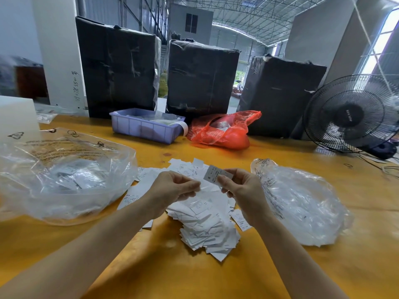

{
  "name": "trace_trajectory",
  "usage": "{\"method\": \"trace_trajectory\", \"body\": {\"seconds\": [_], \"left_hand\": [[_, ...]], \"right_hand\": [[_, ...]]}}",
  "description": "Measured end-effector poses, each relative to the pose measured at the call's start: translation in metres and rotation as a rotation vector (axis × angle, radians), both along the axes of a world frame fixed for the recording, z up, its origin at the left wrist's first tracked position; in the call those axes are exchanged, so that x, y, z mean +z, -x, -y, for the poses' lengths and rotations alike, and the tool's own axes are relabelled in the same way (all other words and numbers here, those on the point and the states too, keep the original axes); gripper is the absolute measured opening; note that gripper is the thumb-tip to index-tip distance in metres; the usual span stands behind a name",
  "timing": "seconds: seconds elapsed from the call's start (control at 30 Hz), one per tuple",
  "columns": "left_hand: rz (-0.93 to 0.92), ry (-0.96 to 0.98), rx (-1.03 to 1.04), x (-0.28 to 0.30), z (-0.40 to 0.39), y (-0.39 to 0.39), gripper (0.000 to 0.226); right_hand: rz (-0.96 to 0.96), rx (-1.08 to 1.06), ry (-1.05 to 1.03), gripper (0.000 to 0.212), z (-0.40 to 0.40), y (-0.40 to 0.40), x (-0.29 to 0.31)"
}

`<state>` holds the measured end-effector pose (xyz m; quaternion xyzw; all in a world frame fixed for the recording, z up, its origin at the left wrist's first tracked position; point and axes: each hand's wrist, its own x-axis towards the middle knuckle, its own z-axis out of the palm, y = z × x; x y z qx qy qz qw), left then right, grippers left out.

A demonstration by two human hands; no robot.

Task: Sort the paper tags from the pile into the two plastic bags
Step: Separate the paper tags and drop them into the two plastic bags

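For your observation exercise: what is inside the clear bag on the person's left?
Paper tags lie inside the left bag; crinkled plastic blurs their print and hides any beneath.

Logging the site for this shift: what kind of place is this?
Probably a warehouse or packing shed: steel truss roof, big black-wrapped bales behind the table, and a tag pile between clear bags.
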<state>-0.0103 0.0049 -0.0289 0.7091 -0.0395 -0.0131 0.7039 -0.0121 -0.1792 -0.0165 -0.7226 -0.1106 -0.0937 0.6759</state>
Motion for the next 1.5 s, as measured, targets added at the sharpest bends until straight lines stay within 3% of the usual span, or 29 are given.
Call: {"method": "trace_trajectory", "body": {"seconds": [0.23,0.47,0.8,0.93,1.2,1.27,1.4,1.5], "left_hand": [[0.041,-0.066,-0.017,0.000,0.001,0.001,0.009],[0.061,-0.106,-0.077,0.002,0.002,0.004,0.012],[-0.020,-0.009,-0.048,0.002,0.001,0.001,0.008],[-0.037,0.041,-0.034,0.002,0.000,0.001,0.008],[-0.021,0.031,-0.042,0.003,0.002,0.003,0.011],[-0.017,0.026,-0.056,0.003,0.004,0.003,0.008],[-0.005,0.028,-0.061,0.001,0.009,0.007,0.006],[-0.006,0.074,-0.012,0.000,0.012,0.008,0.010]], "right_hand": [[0.180,-0.079,0.147,0.019,0.002,0.000,0.000],[0.233,-0.062,0.146,0.021,-0.001,0.003,0.001],[0.172,0.021,0.247,0.015,-0.006,0.003,-0.003],[0.106,0.107,0.194,0.016,-0.006,0.004,-0.002],[0.016,0.179,0.299,0.013,-0.004,0.003,-0.004],[0.016,0.174,0.315,0.017,-0.004,0.003,-0.003],[-0.012,0.151,0.322,0.046,-0.007,0.004,-0.004],[-0.005,0.127,0.327,0.041,-0.011,0.005,-0.006]]}}
